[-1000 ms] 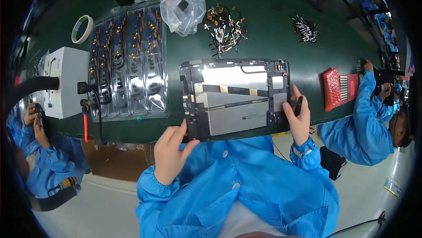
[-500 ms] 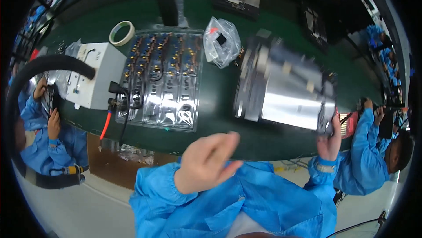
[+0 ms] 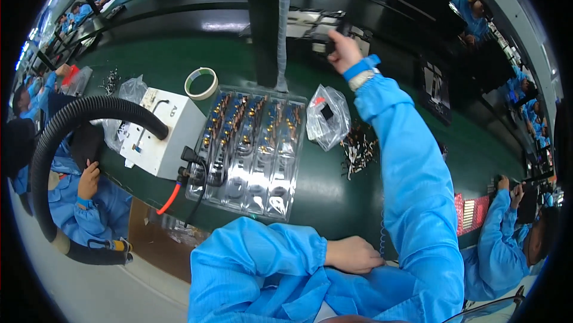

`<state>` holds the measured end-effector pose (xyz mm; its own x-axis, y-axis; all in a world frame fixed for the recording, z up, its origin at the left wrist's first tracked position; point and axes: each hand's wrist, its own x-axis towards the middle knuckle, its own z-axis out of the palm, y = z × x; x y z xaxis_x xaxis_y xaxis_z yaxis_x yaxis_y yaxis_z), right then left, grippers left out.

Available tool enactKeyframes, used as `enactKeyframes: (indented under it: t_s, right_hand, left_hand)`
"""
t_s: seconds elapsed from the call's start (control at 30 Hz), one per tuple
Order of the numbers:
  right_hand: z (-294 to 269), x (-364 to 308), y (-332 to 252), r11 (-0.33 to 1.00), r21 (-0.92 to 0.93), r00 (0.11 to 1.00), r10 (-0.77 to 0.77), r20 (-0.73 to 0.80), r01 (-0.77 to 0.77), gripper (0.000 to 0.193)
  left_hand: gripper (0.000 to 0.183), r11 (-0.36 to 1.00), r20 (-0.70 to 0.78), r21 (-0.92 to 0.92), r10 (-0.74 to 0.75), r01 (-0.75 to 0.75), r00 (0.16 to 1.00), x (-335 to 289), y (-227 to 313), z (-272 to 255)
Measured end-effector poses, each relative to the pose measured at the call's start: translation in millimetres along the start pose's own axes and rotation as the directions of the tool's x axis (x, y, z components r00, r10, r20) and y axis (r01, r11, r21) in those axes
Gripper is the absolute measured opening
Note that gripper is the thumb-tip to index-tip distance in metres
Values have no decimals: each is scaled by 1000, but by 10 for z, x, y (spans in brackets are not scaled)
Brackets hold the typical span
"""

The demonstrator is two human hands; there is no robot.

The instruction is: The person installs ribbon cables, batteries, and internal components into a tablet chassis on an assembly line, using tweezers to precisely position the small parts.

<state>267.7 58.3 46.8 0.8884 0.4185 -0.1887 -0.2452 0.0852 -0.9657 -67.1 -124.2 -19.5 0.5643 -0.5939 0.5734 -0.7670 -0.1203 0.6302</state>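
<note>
- Right hand (image 3: 346, 53): one, arm extended, fingers curled at the device (image 3: 321, 33). Blur: grasp or release cannot be told.
- Device: flat, dark-framed, grey-faced; at the right hand's fingertips. Unit count unclear.
- Left hand (image 3: 355, 255): one, loosely curled, near the bench (image 3: 334, 197) edge; contents cannot be told.
- Post (image 3: 262, 30): one, black, left of the right hand; blocks the view behind.
- Bag (image 3: 328, 119): one, clear, crumpled, bodyward of the right hand.
- Cables (image 3: 360, 150): one tangled heap, between both hands.
- Tray (image 3: 296, 168): one, clear plastic, five columns, forward-left of the left hand.
</note>
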Motion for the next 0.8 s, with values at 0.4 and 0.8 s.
enactKeyframes:
  t_s: [0.4, 0.8]
  right_hand:
    - [832, 453, 307, 936, -216, 926, 321, 198, -278, 26]
    - [145, -248, -619, 980, 28, 913, 172, 371, -196, 11]
  left_hand:
    - [18, 1000, -11, -26, 14, -14, 1000, -15, -55, 43]
    - [22, 959, 154, -118, -238, 257, 959, 204, 23, -165]
